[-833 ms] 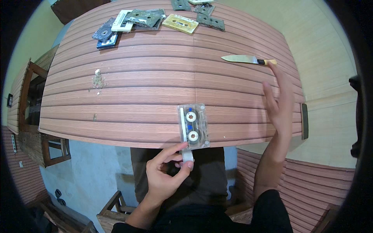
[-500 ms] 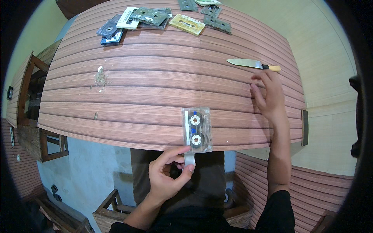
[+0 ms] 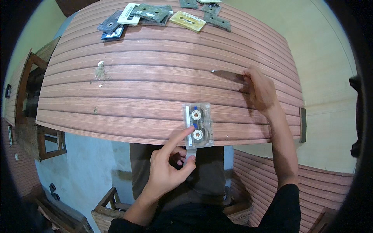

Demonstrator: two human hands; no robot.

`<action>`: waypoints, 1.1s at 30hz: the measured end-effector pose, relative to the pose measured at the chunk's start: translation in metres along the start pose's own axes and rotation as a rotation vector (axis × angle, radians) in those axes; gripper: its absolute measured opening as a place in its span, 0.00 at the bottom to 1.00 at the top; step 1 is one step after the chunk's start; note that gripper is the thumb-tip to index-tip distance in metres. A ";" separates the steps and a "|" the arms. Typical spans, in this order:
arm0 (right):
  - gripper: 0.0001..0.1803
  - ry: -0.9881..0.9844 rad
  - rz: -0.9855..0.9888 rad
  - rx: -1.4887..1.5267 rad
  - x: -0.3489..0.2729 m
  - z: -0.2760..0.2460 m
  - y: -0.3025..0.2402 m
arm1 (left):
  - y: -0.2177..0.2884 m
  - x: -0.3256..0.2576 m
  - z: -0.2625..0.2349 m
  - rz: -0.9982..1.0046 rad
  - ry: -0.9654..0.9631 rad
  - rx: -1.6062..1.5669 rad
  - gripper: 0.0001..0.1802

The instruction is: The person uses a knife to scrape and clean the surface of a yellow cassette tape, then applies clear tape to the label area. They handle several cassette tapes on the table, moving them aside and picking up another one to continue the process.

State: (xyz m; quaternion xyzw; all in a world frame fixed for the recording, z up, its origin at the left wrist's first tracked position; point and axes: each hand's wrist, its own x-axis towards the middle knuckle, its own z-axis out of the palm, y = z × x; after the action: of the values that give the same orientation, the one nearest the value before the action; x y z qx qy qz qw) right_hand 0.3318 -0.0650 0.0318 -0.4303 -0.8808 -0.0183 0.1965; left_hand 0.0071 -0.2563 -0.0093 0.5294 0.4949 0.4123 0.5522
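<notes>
At the table's near edge lies a clear cassette tape [image 3: 204,124] with two white hubs and blue marks. My left hand [image 3: 165,167] is at its lower left, its index fingertip resting on the cassette. The thumb and other fingers pinch a pale grey strip-like piece [image 3: 190,152] just below the cassette, over the table edge; whether it is joined to the cassette I cannot tell. To the right, my right hand [image 3: 262,91] grips a knife [image 3: 229,75], its blade pointing left just over the tabletop. The handle is hidden in the fingers.
Several old cassettes lie piled at the far left, among them a white one [image 3: 128,14] and a grey one [image 3: 151,12]. A yellow cassette [image 3: 187,21] lies right of them. Small pale debris [image 3: 100,72] is scattered on the left of the wood-patterned table [image 3: 155,89].
My right hand has closed on the knife and drawn it left and slightly nearer. My left index finger has moved further up onto the cassette. The view has shifted slightly.
</notes>
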 end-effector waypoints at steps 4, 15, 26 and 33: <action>0.11 -0.075 -0.084 0.147 -0.010 -0.028 -0.055 | -0.003 0.003 0.002 0.009 0.020 -0.082 0.45; 0.15 -0.227 -0.207 0.014 -0.037 -0.041 -0.118 | 0.001 0.003 -0.006 -0.099 -0.057 -0.183 0.50; 0.19 -0.138 -0.282 -0.052 -0.042 -0.034 -0.111 | 0.004 0.005 -0.006 -0.158 -0.032 -0.180 0.50; 0.22 -0.121 -0.250 -0.051 -0.043 -0.037 -0.111 | 0.007 0.007 -0.007 -0.166 -0.024 -0.162 0.49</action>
State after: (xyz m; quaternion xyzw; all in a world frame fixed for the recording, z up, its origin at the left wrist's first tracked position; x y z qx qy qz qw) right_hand 0.2828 -0.1748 0.0654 -0.3226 -0.9370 -0.0389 0.1285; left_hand 0.0017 -0.2473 -0.0024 0.4451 0.4955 0.3972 0.6313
